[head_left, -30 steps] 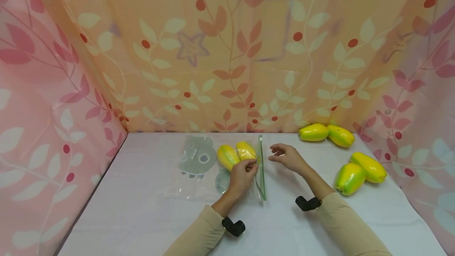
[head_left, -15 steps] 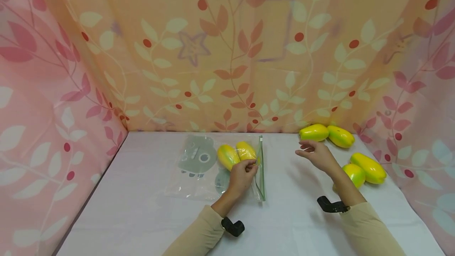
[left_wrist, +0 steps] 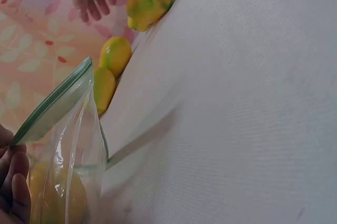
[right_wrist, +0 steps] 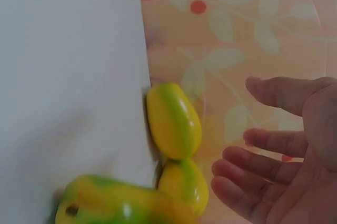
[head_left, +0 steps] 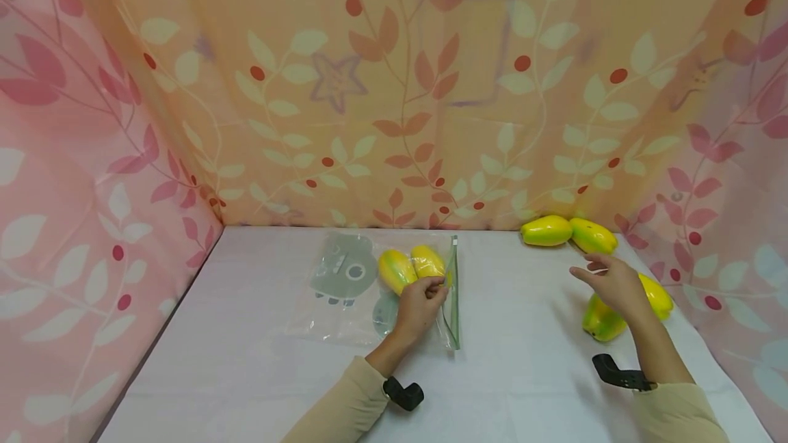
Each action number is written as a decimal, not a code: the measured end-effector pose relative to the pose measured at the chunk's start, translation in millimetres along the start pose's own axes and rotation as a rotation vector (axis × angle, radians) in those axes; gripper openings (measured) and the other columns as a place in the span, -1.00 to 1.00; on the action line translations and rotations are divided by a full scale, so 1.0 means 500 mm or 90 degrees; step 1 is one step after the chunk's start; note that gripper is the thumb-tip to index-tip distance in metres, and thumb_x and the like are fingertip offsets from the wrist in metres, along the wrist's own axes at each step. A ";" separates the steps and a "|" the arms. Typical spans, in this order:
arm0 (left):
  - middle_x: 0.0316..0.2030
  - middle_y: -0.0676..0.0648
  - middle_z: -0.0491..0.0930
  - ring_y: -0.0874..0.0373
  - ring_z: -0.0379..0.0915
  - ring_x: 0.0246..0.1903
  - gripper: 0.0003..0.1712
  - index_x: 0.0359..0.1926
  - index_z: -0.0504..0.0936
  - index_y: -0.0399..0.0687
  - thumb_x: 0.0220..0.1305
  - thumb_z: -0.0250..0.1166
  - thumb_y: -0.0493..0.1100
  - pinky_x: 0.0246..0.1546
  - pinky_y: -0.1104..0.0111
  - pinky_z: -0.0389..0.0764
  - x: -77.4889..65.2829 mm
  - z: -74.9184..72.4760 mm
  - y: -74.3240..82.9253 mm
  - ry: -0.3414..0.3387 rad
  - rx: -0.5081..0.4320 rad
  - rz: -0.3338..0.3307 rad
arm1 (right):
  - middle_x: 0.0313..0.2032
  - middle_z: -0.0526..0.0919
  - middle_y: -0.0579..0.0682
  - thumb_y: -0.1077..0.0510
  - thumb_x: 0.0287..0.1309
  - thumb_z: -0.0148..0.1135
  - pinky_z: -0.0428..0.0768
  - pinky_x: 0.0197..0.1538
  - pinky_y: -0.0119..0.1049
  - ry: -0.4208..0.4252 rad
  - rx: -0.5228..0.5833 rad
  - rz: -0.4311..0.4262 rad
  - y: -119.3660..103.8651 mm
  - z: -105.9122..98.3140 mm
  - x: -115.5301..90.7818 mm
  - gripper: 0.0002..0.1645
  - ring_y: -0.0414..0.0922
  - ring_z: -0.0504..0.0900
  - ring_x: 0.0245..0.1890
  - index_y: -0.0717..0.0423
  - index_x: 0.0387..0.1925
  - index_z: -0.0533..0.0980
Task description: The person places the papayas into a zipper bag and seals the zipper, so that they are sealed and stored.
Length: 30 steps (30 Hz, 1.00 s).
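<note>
A clear zip bag [head_left: 345, 327] with a green zip edge and a grey cartoon print lies on the table, two yellow-green papayas [head_left: 396, 269] inside it. My left hand [head_left: 420, 310] pinches the bag's edge near its opening; in the left wrist view the green zip strip [left_wrist: 55, 98] stands raised from the fingers. Above the front-right pair of papayas [head_left: 600, 320] hovers my right hand [head_left: 618, 286], fingers spread and holding nothing. It partly covers that pair in the head view. In the right wrist view one papaya [right_wrist: 124, 203] lies below the hand, apart from its fingers.
Another two papayas [head_left: 546, 231] lie at the table's back right, against the patterned curtain [head_left: 394, 87]. Curtains also close off the left and right sides. A white cloth covers the table [head_left: 246, 388].
My right hand has moved right, away from the bag's opening to over the front-right papayas. The left hand has kept its pinch on the bag in the same place.
</note>
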<state>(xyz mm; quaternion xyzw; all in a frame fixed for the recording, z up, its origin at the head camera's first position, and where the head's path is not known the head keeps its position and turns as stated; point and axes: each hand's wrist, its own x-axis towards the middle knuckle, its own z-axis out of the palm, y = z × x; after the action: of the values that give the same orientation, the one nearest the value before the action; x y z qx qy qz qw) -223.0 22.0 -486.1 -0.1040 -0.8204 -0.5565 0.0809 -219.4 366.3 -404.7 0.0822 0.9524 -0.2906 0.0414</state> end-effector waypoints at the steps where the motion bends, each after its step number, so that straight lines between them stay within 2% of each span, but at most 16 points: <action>1: -0.33 -0.09 0.72 0.32 0.53 -0.42 -0.77 -0.12 0.70 -0.27 0.23 0.32 -0.25 -0.36 0.56 0.57 0.000 0.000 0.000 0.000 0.001 0.003 | 0.18 0.37 0.49 -0.44 0.21 0.03 0.54 0.04 0.17 0.005 -0.008 0.013 0.008 -0.002 -0.004 0.08 0.36 0.40 0.09 0.44 0.30 0.22; 7: -0.32 -0.08 0.72 0.35 0.52 -0.42 -0.77 -0.11 0.70 -0.26 0.24 0.31 -0.25 -0.35 0.58 0.56 0.001 0.001 0.000 -0.001 0.000 -0.007 | 0.18 0.30 0.54 -0.40 0.23 0.05 0.51 0.04 0.21 0.046 -0.037 0.100 0.050 -0.007 -0.021 0.07 0.40 0.36 0.08 0.46 0.31 0.20; 14: -0.33 -0.08 0.72 0.35 0.51 -0.42 -0.77 -0.11 0.70 -0.25 0.24 0.31 -0.24 -0.35 0.59 0.55 0.000 0.001 -0.001 -0.002 0.003 -0.012 | 0.14 0.23 0.56 -0.34 0.19 0.14 0.57 -0.01 0.17 0.088 -0.057 0.185 0.073 -0.002 -0.045 0.06 0.41 0.31 0.06 0.48 0.31 0.17; 17: -0.34 -0.08 0.72 0.33 0.51 -0.43 -0.78 -0.12 0.71 -0.25 0.24 0.32 -0.25 -0.36 0.57 0.56 0.000 0.001 0.000 0.000 0.003 -0.008 | 0.01 0.27 0.56 -0.34 0.17 0.17 0.54 -0.07 0.20 0.088 -0.107 0.192 0.083 0.000 -0.054 0.05 0.38 0.32 -0.03 0.54 0.22 0.23; 20: -0.35 -0.09 0.71 0.31 0.52 -0.43 -0.78 -0.13 0.71 -0.26 0.23 0.32 -0.26 -0.36 0.57 0.55 -0.001 0.001 0.001 0.003 -0.003 -0.008 | -0.22 0.41 0.47 -0.37 0.19 0.13 0.55 -0.22 0.11 0.067 -0.166 0.199 0.094 0.003 -0.061 0.01 0.28 0.42 -0.23 0.62 0.02 0.33; 23: -0.35 -0.09 0.71 0.31 0.52 -0.42 -0.78 -0.13 0.71 -0.26 0.23 0.33 -0.26 -0.37 0.57 0.55 -0.001 0.001 0.001 0.004 -0.006 -0.005 | -0.39 0.48 0.35 -0.45 0.18 0.05 0.52 -0.28 0.03 0.030 -0.167 0.215 0.104 0.008 -0.061 0.06 0.18 0.44 -0.37 0.63 -0.09 0.36; 24: -0.35 -0.09 0.71 0.31 0.52 -0.42 -0.78 -0.13 0.71 -0.26 0.23 0.33 -0.26 -0.36 0.57 0.55 -0.001 0.001 0.001 0.005 -0.006 -0.004 | -0.38 0.49 0.34 -0.48 0.17 0.03 0.52 -0.25 0.04 0.020 -0.149 0.223 0.106 0.011 -0.060 0.09 0.18 0.45 -0.36 0.62 -0.07 0.35; 26: -0.35 -0.09 0.71 0.31 0.52 -0.42 -0.78 -0.13 0.71 -0.26 0.22 0.33 -0.26 -0.36 0.57 0.55 -0.002 0.000 0.002 0.006 -0.005 -0.002 | -0.23 0.50 0.41 -0.52 0.13 0.02 0.52 -0.11 0.14 0.003 -0.093 0.237 0.110 0.016 -0.058 0.17 0.24 0.44 -0.24 0.60 0.07 0.30; 28: -0.35 -0.09 0.71 0.31 0.52 -0.42 -0.78 -0.13 0.71 -0.26 0.23 0.33 -0.25 -0.36 0.57 0.55 -0.003 -0.001 0.003 0.005 -0.005 -0.002 | -0.02 0.42 0.50 -0.55 0.10 0.02 0.45 0.04 0.26 -0.017 -0.038 0.238 0.115 0.021 -0.056 0.25 0.32 0.39 -0.09 0.56 0.24 0.20; 30: -0.35 -0.09 0.71 0.32 0.51 -0.42 -0.78 -0.13 0.70 -0.27 0.23 0.33 -0.25 -0.36 0.58 0.55 -0.004 -0.001 0.004 0.004 -0.008 -0.003 | 0.16 0.26 0.57 -0.57 0.07 0.04 0.35 0.16 0.35 -0.031 0.002 0.231 0.118 0.024 -0.054 0.32 0.40 0.29 0.06 0.51 0.36 0.06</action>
<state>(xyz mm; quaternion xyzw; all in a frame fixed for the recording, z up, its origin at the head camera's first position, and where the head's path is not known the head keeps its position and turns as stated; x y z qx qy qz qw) -220.4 22.0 -484.6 -0.1007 -0.8170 -0.5620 0.0812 -181.8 403.9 -443.5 0.2460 0.9202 -0.2814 0.1161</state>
